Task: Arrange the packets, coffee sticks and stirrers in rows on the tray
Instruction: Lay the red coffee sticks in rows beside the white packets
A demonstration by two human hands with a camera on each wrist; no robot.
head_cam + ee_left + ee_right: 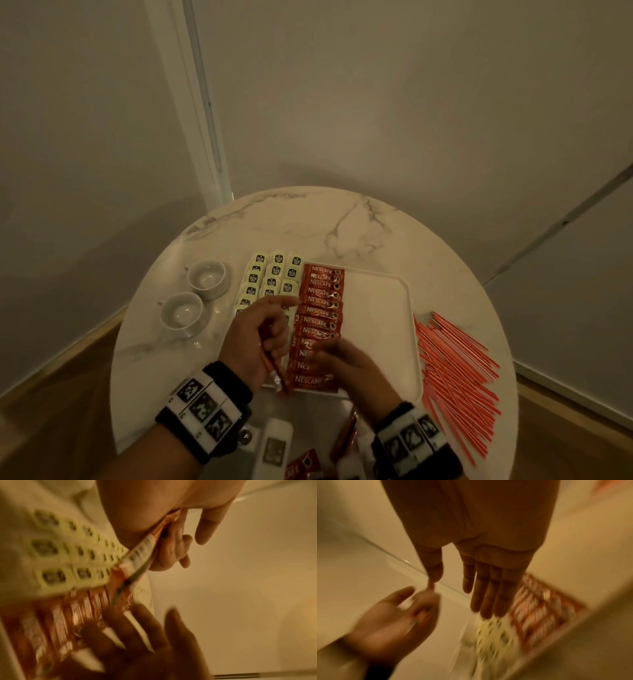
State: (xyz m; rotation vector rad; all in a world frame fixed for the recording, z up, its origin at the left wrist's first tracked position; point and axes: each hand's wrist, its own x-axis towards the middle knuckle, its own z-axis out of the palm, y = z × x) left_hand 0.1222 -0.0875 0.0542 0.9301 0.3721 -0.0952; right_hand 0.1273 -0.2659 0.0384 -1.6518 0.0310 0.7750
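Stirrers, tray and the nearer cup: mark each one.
stirrers (pixel 459 373), head view, middle of the pile lying on the table.
tray (pixel 409 294), head view, bare right rim.
nearer cup (pixel 181 313), head view, inside of its bowl.

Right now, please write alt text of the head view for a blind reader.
The left hand holds a red coffee stick while the open right hand hovers over the coffee stick row on a white tray; red stirrers lie beside it.
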